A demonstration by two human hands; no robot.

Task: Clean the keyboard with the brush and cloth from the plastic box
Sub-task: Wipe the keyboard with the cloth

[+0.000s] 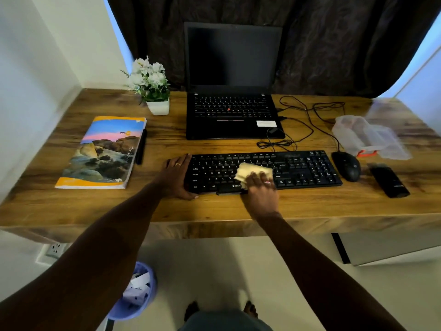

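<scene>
A black keyboard lies along the front of the wooden desk. My left hand grips the keyboard's left end, thumb at the front edge. My right hand presses a pale yellow cloth onto the middle keys. The clear plastic box with an orange clip stands open at the right, its lid beside it. A black brush-like object lies to the right of the mouse; I cannot tell for sure that it is the brush.
An open black laptop stands behind the keyboard, with cables running to a black mouse. A notebook with a pen and a potted plant sit at the left. A purple bin stands on the floor.
</scene>
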